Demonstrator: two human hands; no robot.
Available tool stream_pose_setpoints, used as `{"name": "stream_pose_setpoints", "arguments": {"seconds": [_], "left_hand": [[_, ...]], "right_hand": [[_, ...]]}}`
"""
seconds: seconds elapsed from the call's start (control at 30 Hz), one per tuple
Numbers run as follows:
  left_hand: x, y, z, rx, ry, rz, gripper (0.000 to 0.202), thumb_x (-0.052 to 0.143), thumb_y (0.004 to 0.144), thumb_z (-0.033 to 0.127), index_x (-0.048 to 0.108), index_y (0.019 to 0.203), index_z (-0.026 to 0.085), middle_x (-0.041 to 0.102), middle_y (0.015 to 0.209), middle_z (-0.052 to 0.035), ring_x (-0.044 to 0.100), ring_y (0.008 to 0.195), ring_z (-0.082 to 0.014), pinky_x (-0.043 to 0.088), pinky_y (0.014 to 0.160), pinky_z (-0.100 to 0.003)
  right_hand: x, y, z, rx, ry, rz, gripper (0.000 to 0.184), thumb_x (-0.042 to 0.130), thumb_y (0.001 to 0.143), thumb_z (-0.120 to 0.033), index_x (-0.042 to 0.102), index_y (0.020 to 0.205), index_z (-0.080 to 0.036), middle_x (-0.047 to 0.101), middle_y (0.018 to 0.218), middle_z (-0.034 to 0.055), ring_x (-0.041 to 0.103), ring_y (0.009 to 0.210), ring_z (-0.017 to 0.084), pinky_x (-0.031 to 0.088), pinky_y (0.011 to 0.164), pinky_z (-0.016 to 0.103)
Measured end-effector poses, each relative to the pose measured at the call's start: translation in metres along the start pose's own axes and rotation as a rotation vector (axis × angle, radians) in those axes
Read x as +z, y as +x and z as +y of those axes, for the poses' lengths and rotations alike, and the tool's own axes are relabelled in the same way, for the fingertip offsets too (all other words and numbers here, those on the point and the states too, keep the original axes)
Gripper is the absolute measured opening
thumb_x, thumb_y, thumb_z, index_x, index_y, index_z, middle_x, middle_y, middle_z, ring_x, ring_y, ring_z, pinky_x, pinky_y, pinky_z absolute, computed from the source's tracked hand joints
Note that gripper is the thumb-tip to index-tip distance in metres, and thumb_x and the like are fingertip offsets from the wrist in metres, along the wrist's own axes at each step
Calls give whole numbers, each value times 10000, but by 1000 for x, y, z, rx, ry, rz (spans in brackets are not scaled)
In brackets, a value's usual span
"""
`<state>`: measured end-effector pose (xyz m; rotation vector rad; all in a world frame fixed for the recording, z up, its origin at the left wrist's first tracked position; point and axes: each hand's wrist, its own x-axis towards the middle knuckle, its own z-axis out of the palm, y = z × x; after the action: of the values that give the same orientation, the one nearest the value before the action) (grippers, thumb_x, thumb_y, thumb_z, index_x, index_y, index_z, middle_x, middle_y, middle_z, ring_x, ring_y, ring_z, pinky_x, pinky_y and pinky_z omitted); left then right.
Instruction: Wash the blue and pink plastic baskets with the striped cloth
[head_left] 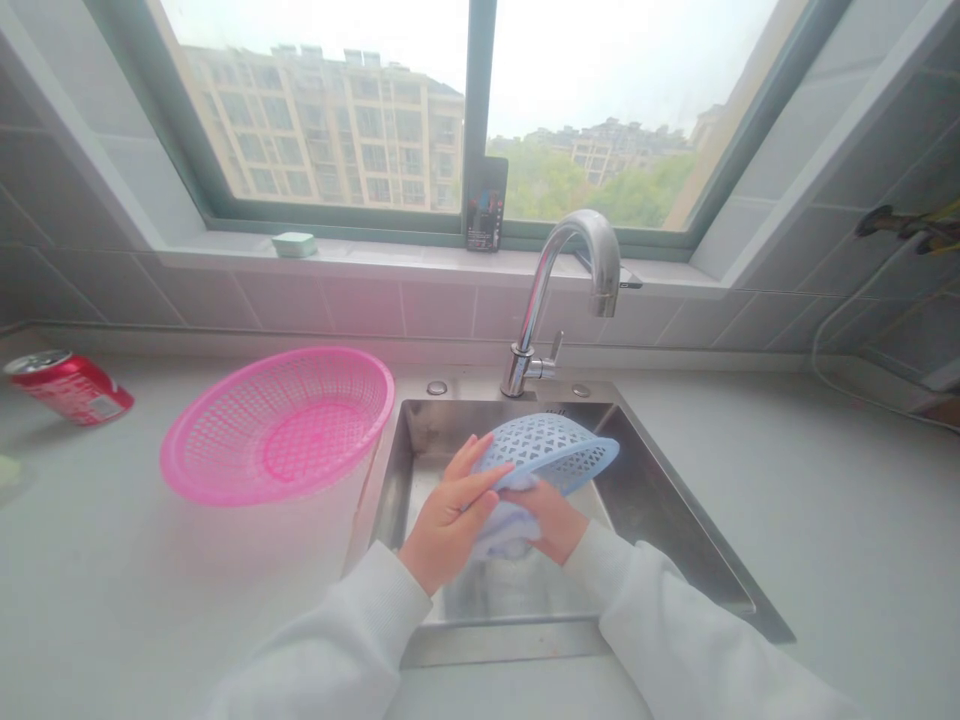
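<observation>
A light blue plastic basket point(538, 440) with cut-out holes is tilted on its side above the stainless steel sink point(652, 520). My left hand point(448, 515) grips its rim and outer side from the left. Inside the basket's opening, my right hand point(553, 520) is closed on a pale, whitish-lilac cloth point(504, 532), pressed near the rim. Part of the cloth hangs below the basket, between my hands. The right fingertips are partly hidden by the cloth and the rim.
A chrome faucet point(531, 300) arches over the sink's back edge. On the left counter stand a pink basket point(277, 425) and a tilted red can point(71, 388). A phone point(486, 205) and a pale green soap-like block point(295, 244) are on the window sill.
</observation>
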<state>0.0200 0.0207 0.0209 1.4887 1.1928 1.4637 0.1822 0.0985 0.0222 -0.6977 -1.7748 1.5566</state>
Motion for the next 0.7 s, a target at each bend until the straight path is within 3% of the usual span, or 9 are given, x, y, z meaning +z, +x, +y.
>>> {"name": "stream_pose_setpoints", "arguments": {"seconds": [0.07, 0.13, 0.27, 0.33, 0.4, 0.5, 0.57, 0.63, 0.7], "left_hand": [[0, 0, -1, -9, 13, -7, 404, 609, 997, 544, 776, 1283, 313, 490, 1652, -82, 283, 1617, -372, 191, 1319, -648], [0, 0, -1, -12, 15, -11, 390, 609, 999, 530, 776, 1282, 320, 498, 1646, -80, 301, 1611, -367, 197, 1317, -646], [0, 1, 0, -4, -14, 19, 390, 627, 989, 523, 772, 1288, 319, 503, 1642, -77, 285, 1618, -358, 210, 1318, -627], [1, 1, 1, -12, -46, 23, 400, 633, 982, 538, 774, 1284, 317, 503, 1641, -81, 290, 1617, -359, 225, 1315, -622], [1, 1, 2, -27, -89, 35, 428, 647, 963, 573, 781, 1273, 310, 509, 1635, -89, 308, 1608, -367, 239, 1311, -619], [2, 2, 3, -66, -135, 73, 480, 674, 924, 629, 794, 1251, 298, 525, 1624, -99, 332, 1597, -377, 235, 1315, -610], [1, 3, 3, -98, -149, 95, 501, 683, 909, 648, 798, 1244, 294, 531, 1619, -106, 355, 1586, -380, 235, 1317, -608], [1, 3, 2, -119, -151, 105, 504, 684, 908, 650, 802, 1238, 287, 531, 1617, -114, 377, 1575, -381, 245, 1314, -606], [1, 4, 0, -117, -130, 93, 489, 674, 922, 636, 801, 1240, 287, 531, 1617, -114, 386, 1570, -380, 246, 1313, -610]], "right_hand": [[1, 0, 1, 66, 67, 62, 347, 869, 701, -364, 798, 1034, -300, 798, 1216, 84, 676, 1265, 357, 444, 1184, 608], [-2, 0, -2, 108, 159, 122, 338, 880, 680, -368, 799, 1000, -295, 789, 1244, 83, 646, 1313, 362, 438, 1193, 593], [-9, -1, -10, 157, 329, 163, 323, 664, 837, -556, 781, 971, -286, 815, 1142, 89, 742, 1137, 339, 601, 988, 530], [-9, -1, -13, 222, 384, 158, 393, 556, 884, -590, 774, 987, -280, 823, 1061, 95, 771, 1023, 325, 640, 862, 498], [-6, 0, -13, 249, 333, 135, 378, 569, 876, -578, 780, 974, -279, 820, 1037, 98, 767, 1012, 321, 644, 825, 476], [0, 2, -9, 219, 192, 113, 281, 738, 781, -483, 796, 970, -283, 812, 1095, 88, 728, 1127, 335, 588, 1004, 521], [1, 4, -5, 179, 109, 96, 341, 833, 685, -368, 798, 1015, -289, 805, 1160, 79, 690, 1215, 349, 467, 1164, 566], [1, 6, 1, 139, 4, 61, 436, 855, 639, -297, 789, 1069, -299, 799, 1209, 78, 672, 1251, 357, 383, 1228, 595], [-1, 7, 4, 128, -34, 64, 451, 869, 628, -285, 781, 1070, -293, 797, 1220, 86, 674, 1249, 365, 376, 1232, 608]]}}
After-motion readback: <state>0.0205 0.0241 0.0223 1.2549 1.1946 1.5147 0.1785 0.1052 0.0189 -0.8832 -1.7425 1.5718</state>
